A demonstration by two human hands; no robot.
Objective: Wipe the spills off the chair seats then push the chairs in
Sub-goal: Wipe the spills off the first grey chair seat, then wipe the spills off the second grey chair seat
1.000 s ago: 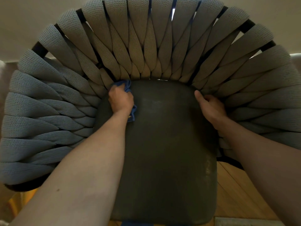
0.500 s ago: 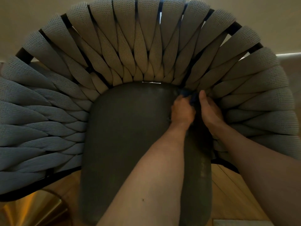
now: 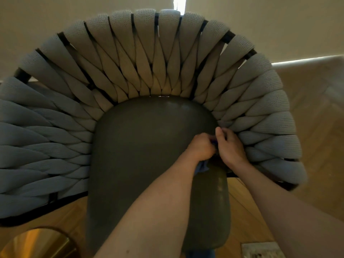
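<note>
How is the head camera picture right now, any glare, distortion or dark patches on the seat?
Head view: strong wide-angle bowing curves the woven backrest; a bright slit at the top blows out; the dark seat is dim with faint sheen near its back; the blue cloth under the left hand is mostly hidden beside the right hand.
</note>
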